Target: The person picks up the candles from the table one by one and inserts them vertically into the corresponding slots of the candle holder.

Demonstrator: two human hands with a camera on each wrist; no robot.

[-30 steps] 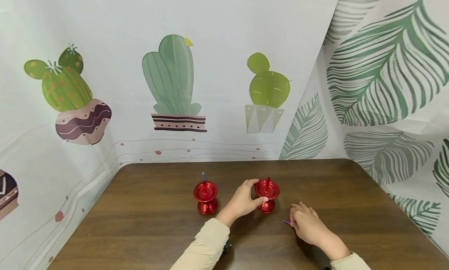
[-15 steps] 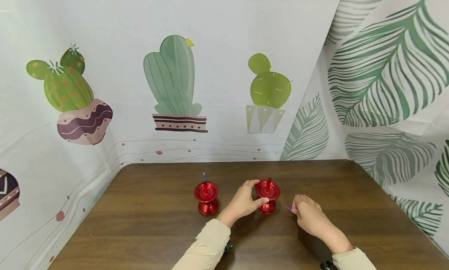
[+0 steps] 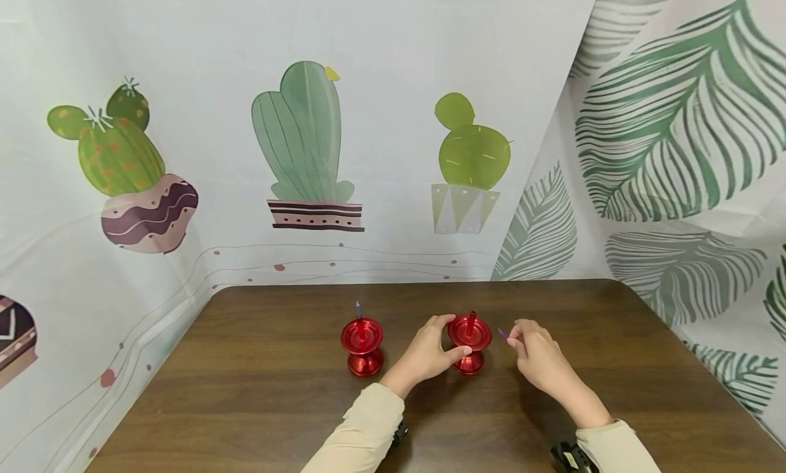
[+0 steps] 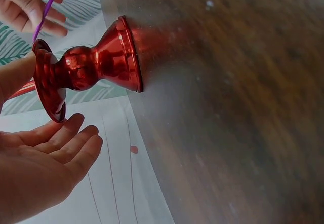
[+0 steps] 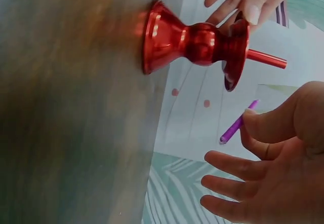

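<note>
My left hand [image 3: 426, 353] grips the dish rim of a shiny red candle holder [image 3: 469, 362], thumb on the near side and fingers on the far side. That holder stands upright on the table, with a thin red tube [image 5: 268, 59] rising from its dish. To its right, my right hand [image 3: 540, 357] pinches a thin purple candle [image 5: 233, 129] between thumb and forefinger. The other right fingers are spread. The candle is tilted and apart from the holder. Further left stands a matching red candle holder [image 3: 365, 362] with a blue candle [image 3: 359, 310] upright in its tube.
The brown wooden table [image 3: 258, 391] reaches back to a hanging white cloth [image 3: 393, 118] printed with cacti and leaves. A dark device [image 3: 574, 457] is strapped to the right wrist, by the beige sleeve [image 3: 617, 446].
My right hand has lifted the purple candle from near the tabletop and moved it away from me, up to about dish height beside the right holder. The left hand keeps its grip there.
</note>
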